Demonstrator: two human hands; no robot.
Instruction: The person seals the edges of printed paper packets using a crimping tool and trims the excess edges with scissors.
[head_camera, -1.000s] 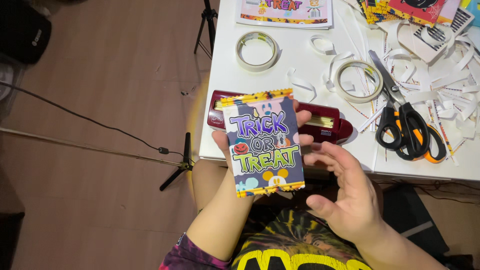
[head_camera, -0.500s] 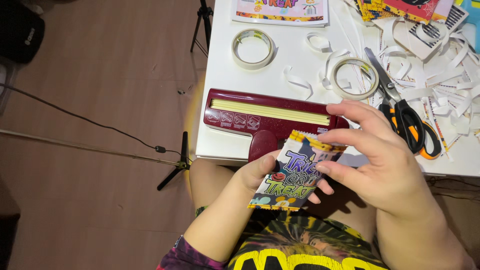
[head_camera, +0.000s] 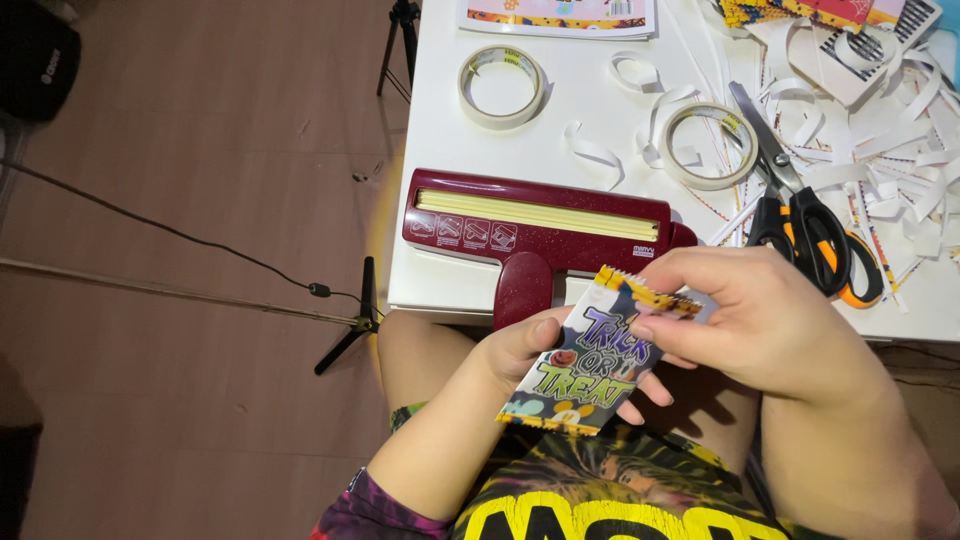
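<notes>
A small printed paper packet (head_camera: 590, 365) with purple and green lettering, cartoon pictures and yellow zigzag edges hangs tilted over my lap, just below the table's front edge. My left hand (head_camera: 525, 350) holds it from behind and at its left side. My right hand (head_camera: 765, 320) pinches the packet's top right corner between thumb and fingers. A dark red crimping tool (head_camera: 535, 230) with a cream slot and a short handle lies on the white table (head_camera: 440, 280) right above both hands.
Two tape rolls (head_camera: 502, 85) (head_camera: 710, 145), black-and-orange scissors (head_camera: 800, 215) and several white paper strips (head_camera: 900, 140) cover the table's right part. Printed sheets (head_camera: 560, 15) lie at the far edge. A tripod leg (head_camera: 345, 335) and cable (head_camera: 180, 235) cross the brown floor at left.
The packet has come down from upright in front of the crimping tool to a tilted position over my lap. My right hand closed in and took its top corner.
</notes>
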